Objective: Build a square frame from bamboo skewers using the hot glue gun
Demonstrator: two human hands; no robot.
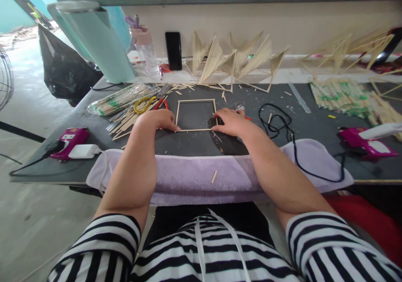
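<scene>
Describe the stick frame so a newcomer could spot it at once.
On the dark tabletop, look between the left hand and right hand. There lies the stick frame: a flat four-sided outline, unlike the upright fanned stick structures behind it.

A dark table (188,144) stands before a pale wall (301,18), grey floor (31,215) alongside.
</scene>
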